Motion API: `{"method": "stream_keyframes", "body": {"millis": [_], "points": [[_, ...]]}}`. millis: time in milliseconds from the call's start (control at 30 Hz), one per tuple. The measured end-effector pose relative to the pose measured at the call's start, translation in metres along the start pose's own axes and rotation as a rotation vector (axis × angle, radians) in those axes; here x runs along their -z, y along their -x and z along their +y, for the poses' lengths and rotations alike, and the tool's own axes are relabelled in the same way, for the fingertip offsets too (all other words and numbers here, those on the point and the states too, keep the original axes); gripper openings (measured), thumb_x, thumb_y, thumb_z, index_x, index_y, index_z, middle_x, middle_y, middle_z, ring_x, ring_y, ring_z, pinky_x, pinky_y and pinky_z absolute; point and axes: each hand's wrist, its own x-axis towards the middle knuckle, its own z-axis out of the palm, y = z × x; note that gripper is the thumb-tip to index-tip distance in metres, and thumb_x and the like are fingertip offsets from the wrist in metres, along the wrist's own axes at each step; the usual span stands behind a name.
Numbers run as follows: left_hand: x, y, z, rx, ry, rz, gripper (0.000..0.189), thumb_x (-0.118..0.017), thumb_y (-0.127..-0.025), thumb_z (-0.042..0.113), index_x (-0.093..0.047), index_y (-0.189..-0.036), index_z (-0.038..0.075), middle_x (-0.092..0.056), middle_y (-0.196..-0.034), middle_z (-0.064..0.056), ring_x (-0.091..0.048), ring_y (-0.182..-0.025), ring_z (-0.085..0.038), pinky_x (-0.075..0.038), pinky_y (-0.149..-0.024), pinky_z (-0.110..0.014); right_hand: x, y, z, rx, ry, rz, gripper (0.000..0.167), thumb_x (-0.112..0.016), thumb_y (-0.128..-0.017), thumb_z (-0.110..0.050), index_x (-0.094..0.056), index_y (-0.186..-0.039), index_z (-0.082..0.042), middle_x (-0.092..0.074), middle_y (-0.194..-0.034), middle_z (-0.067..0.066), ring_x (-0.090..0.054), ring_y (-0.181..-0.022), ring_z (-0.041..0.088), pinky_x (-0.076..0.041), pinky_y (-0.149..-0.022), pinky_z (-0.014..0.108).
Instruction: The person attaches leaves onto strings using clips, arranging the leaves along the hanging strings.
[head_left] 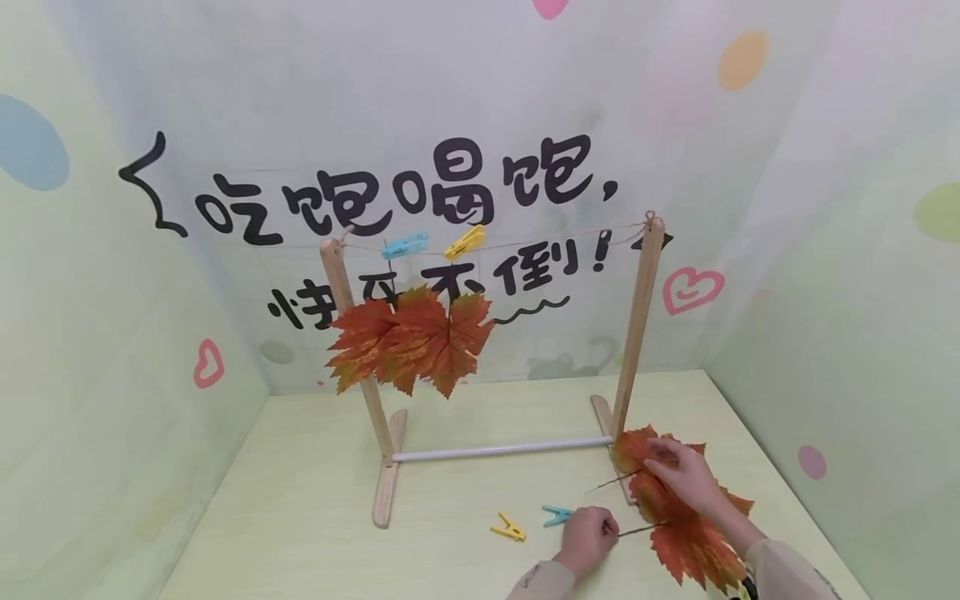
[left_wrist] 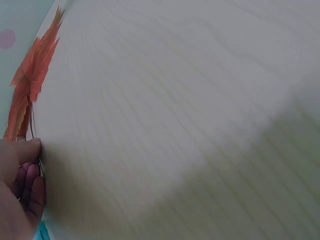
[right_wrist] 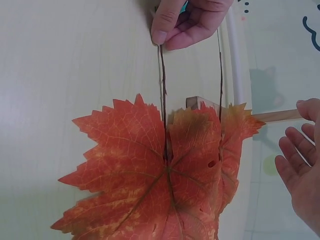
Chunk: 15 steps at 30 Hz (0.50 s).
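Observation:
My left hand (head_left: 590,537) pinches the thin brown stem (right_wrist: 163,75) of a red-orange artificial maple leaf (head_left: 697,550) at the table's right side. A second such leaf (right_wrist: 231,165) lies partly under it, its stem pointing left. Over these leaves hovers my right hand (head_left: 688,477), its fingers loosely bent; the right wrist view shows that hand (right_wrist: 305,165) with nothing between thumb and fingers. Beside my left hand lies a blue clothespin (head_left: 557,516), and left of that a yellow clothespin (head_left: 509,527).
A wooden stand with a left post (head_left: 377,417), a right post (head_left: 637,333) and a white crossbar (head_left: 502,450) stands behind. From its string (head_left: 525,242), a blue clip (head_left: 405,246) and a yellow clip (head_left: 465,242) hold two overlapping leaves (head_left: 442,342). Printed walls enclose the table.

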Motion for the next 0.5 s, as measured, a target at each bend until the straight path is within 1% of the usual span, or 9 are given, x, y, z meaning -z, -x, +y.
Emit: {"method": "stream_keyframes", "body": {"millis": [67,200,300,400,500], "points": [[0.0002,-0.0003,-0.0001,-0.01,-0.017,-0.01,0.011,-0.072,-0.07,0.006,-0.066,-0.066,0.015,-0.054,-0.055,0.012,-0.042,-0.051,0.003,-0.034,-0.052,-0.01,0.0005,0.0005,0.0008,-0.001,0.006,0.001,0.033,-0.063,-0.085,-0.01,-0.057,-0.114,0.005,-0.062,-0.107,0.02,-0.06,-0.093,0.031,-0.051,-0.077,0.038],[0.0008,0.0005,-0.0007,-0.066,-0.101,-0.039,0.011,-0.068,-0.074,0.005,-0.067,-0.07,0.015,-0.054,-0.06,0.01,-0.046,-0.057,0.0,-0.036,-0.055,-0.011,0.0021,0.0017,0.002,-0.017,0.029,-0.011,0.034,-0.061,-0.086,-0.01,-0.055,-0.117,0.004,-0.061,-0.109,0.02,-0.059,-0.095,0.031,-0.051,-0.078,0.039],[0.0007,0.0021,-0.002,-0.09,-0.15,-0.06,0.012,-0.064,-0.076,0.005,-0.068,-0.073,0.015,-0.051,-0.063,0.009,-0.046,-0.06,-0.003,-0.035,-0.055,-0.012,0.0027,0.0026,0.001,-0.029,0.028,-0.023,0.035,-0.06,-0.087,-0.01,-0.054,-0.118,0.004,-0.06,-0.11,0.02,-0.058,-0.096,0.032,-0.051,-0.08,0.04],[0.0008,0.0029,-0.0035,-0.087,-0.125,-0.069,0.011,-0.063,-0.078,0.005,-0.067,-0.074,0.014,-0.05,-0.064,0.008,-0.044,-0.06,-0.002,-0.034,-0.055,-0.012,0.0027,0.0028,-0.0006,-0.019,0.021,-0.022,0.036,-0.06,-0.087,-0.011,-0.054,-0.118,0.005,-0.06,-0.11,0.02,-0.058,-0.097,0.032,-0.051,-0.08,0.04],[0.002,0.0027,-0.0042,-0.068,-0.057,-0.089,0.01,-0.061,-0.079,0.005,-0.067,-0.075,0.012,-0.05,-0.065,0.008,-0.043,-0.06,-0.001,-0.035,-0.055,-0.012,0.0029,0.0032,-0.0019,-0.009,0.009,-0.016,0.037,-0.061,-0.087,-0.013,-0.054,-0.118,0.006,-0.06,-0.11,0.021,-0.058,-0.096,0.032,-0.05,-0.08,0.04]]}}
